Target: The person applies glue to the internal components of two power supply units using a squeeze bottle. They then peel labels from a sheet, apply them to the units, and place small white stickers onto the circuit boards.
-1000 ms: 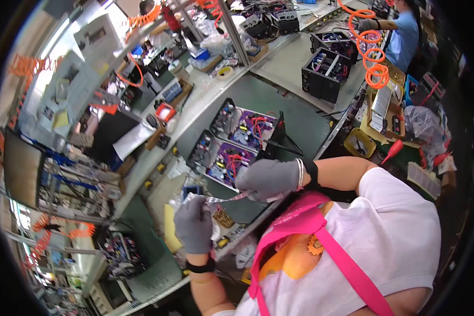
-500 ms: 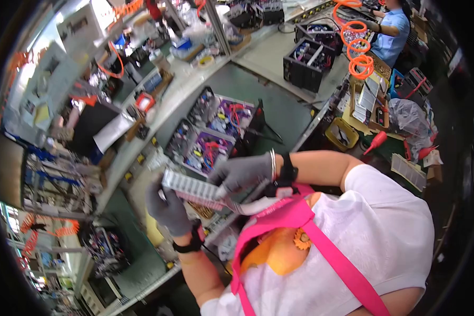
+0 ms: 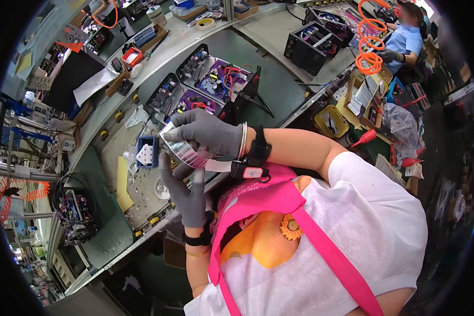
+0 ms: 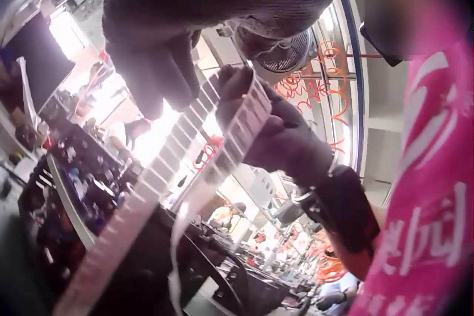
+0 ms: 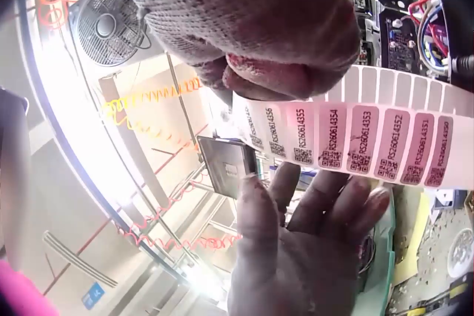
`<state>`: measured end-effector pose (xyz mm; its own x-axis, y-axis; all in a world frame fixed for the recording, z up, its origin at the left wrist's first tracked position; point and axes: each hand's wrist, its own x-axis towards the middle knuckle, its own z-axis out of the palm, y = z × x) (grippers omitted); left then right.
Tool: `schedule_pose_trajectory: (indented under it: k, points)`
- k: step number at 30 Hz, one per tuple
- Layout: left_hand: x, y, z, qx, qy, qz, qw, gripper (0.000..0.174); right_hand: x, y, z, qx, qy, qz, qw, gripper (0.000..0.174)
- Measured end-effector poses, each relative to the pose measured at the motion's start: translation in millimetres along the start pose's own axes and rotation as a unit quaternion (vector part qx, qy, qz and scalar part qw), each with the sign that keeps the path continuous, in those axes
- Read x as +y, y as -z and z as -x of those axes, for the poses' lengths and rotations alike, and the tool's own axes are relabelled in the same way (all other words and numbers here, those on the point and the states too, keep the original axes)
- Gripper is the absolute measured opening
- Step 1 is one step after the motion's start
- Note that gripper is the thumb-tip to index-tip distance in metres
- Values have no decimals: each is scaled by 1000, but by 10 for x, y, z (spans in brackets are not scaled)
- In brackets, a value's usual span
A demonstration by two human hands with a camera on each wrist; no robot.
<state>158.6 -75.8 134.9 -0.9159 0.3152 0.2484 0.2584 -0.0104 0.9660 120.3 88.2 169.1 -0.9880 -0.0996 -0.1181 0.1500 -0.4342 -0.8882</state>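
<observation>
A strip of pink and white labels (image 3: 180,149) with printed codes hangs from the right hand (image 3: 210,135), whose fingers and thumb pinch it. In the right wrist view the label strip (image 5: 355,138) runs from under the curled right hand (image 5: 259,23) toward the right edge. Below it the left hand (image 5: 304,264) has its fingers spread upward, holding nothing. In the left wrist view the strip (image 4: 155,179) loops past the left hand (image 4: 215,5) to the right hand (image 4: 285,138); whether the left fingers touch it is unclear.
Two open units with purple boards (image 3: 216,79) lie on the green bench behind the hands. Beside the left hand are a blue tray (image 3: 147,152) and yellow paper (image 3: 122,185). A black-cased unit (image 3: 306,50) stands farther back, near another person (image 3: 404,45).
First the strip was stretched between both hands; now it bends from the right hand alone, with the left fingers extended beneath. The head view has shifted, showing the blue tray more fully.
</observation>
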Motion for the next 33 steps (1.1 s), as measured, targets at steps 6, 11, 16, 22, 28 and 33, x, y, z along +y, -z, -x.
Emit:
schedule_pose_trajectory:
  k: [6,11,16,22,28,33]
  points:
    - [75,102,-70,35,45,66,996,69,-20,165,142,-49,-114,228,966,42]
    - [12,123,-133,51,64,126,989,64,310,293,383,-163,7,313,936,31]
    - [-66,40,-199,55,94,169,980,68,410,326,519,-100,24,251,962,24]
    - [20,-68,-14,-103,63,63,991,82,333,354,618,-3,11,221,975,23]
    - [-54,-163,46,-103,91,124,983,70,229,377,765,60,210,285,933,38]
    - [-96,-242,83,-96,95,161,978,59,369,487,705,-32,121,254,959,42]
